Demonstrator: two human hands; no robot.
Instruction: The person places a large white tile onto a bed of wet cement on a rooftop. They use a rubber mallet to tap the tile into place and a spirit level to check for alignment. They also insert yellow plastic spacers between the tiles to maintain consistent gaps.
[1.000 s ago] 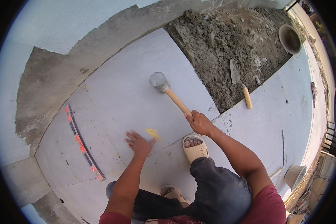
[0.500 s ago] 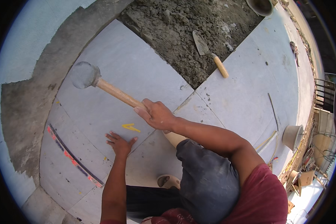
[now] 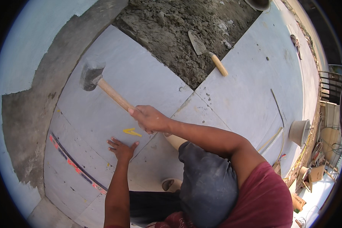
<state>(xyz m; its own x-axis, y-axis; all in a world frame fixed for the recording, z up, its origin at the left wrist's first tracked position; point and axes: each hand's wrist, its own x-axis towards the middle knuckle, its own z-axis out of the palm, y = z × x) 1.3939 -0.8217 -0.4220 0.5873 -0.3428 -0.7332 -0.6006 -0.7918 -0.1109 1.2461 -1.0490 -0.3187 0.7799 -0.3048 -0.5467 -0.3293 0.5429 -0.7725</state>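
My right hand (image 3: 150, 118) is closed round the wooden handle of a mallet (image 3: 115, 95). The mallet's dark grey block head points to the far left, over a large grey floor tile (image 3: 140, 70); I cannot tell whether it touches the surface. My left hand (image 3: 122, 149) lies on the same tile with its fingers spread. Between the hands rests a small bent yellow piece (image 3: 132, 132). Beyond, a pointed trowel (image 3: 218, 64) has its blade on a bed of wet grey mortar (image 3: 159, 32) and its wooden handle over the neighbouring tile.
A long dark strip with red patches (image 3: 70, 162) lies left of my left hand. At the right stand a grey bucket (image 3: 298, 133) and, near it, a cardboard box (image 3: 316, 173). Another bucket (image 3: 259, 3) sits at the far edge. A rough cement border (image 3: 45, 81) runs along the left.
The mallet's head has tilted, its side now showing, and my right hand has turned and shifted slightly left. My left hand keeps its place. The view has moved a little.
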